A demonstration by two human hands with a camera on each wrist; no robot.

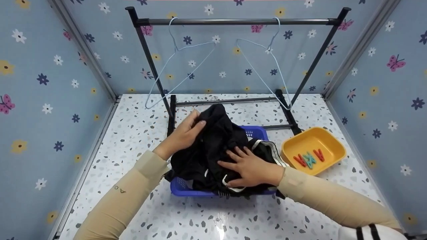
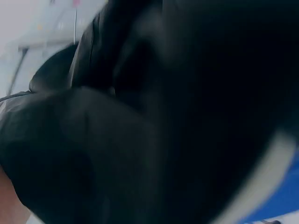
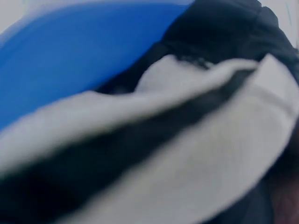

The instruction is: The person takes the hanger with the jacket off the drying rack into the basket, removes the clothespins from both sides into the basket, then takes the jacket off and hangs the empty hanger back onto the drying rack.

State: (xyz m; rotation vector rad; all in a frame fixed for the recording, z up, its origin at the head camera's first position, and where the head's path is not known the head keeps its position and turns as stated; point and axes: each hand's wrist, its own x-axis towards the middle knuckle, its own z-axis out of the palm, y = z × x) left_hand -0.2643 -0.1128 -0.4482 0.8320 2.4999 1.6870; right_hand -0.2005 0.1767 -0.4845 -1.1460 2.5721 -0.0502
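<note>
A heap of black clothing (image 1: 213, 146) fills a blue basket (image 1: 191, 193) on the floor. My left hand (image 1: 181, 135) grips a raised fold of black cloth at the heap's far left, thumb on top. Fingers spread, my right hand (image 1: 251, 169) rests on the clothes near the middle. Beside its wrist lies a white-and-black striped edge (image 1: 275, 151) of a garment. Black cloth (image 2: 140, 154) covers most of the left wrist view. Blurred striped trim (image 3: 154, 135) crosses the right wrist view in front of the blue basket (image 3: 93, 42).
Behind the basket stands a black clothes rack (image 1: 230, 22). Two light-blue hangers, one left (image 1: 176, 50) and one right (image 1: 272, 50), hang from its bar. At the right, a yellow bin (image 1: 328, 141) holds several red and green clothespins (image 1: 309, 160). Patterned walls enclose the floor.
</note>
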